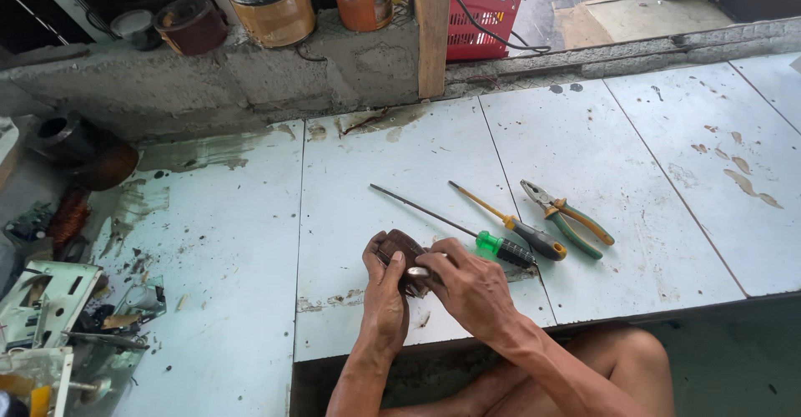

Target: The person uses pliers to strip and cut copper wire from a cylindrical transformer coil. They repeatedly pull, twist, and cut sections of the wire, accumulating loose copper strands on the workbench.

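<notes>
Left hand: the left hand (385,288) cups a small dark brown part (400,248) from below and the left, fingers curled round it.
Right hand: the right hand (472,288) closes over the same part from the right, fingertips pinching a small shiny metal piece (418,272) at its lower end; what that piece is cannot be told.
Held part: it sits just above the pale blue bench (400,166), near the front edge (517,327).
Tools: a green-handled screwdriver (455,225) lies just beside the right hand, a yellow-shafted screwdriver (511,222) next to it, then pliers (567,218) with green and orange grips.
Containers: a red plastic crate (484,25) stands behind the concrete ledge (250,75), a black cable running into it; its contents are hidden.
Ledge: wound coils (271,1) sit on top, beside a wooden post (432,29).
Left edge: scrap metal parts (46,300) and debris crowd the bench corner.
Open room: bare panels stretch right of the pliers and behind the tools to the ledge.
</notes>
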